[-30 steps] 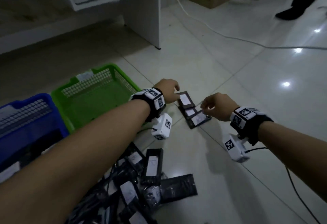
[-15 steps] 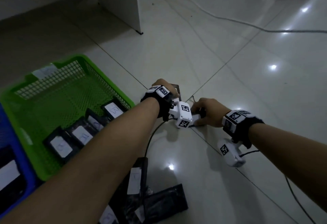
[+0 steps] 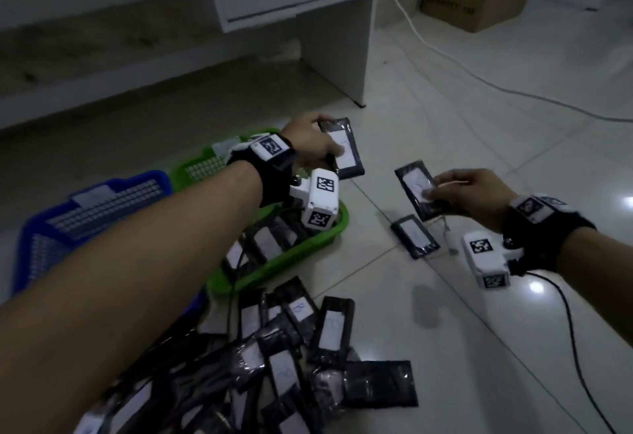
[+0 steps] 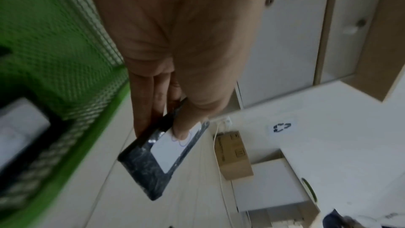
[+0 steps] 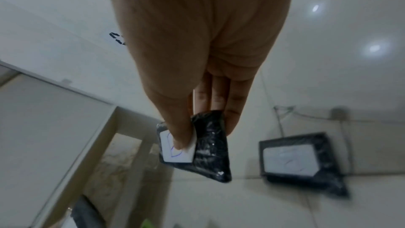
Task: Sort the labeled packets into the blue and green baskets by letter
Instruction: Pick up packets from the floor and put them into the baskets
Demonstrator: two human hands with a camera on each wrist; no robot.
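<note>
My left hand (image 3: 310, 141) pinches a black packet (image 3: 344, 149) beside the green basket (image 3: 301, 252), thumb on its white label; my right hand (image 3: 474, 194) pinches another packet (image 3: 416, 190) above the floor. The blue handwriting is unreadable. Both arms reach forward.

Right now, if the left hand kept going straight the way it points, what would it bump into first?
Probably the white cabinet leg. The left hand, pinching a black plastic packet with a white label, points past the green mesh basket over bare floor, though depth is hard to judge.
</note>
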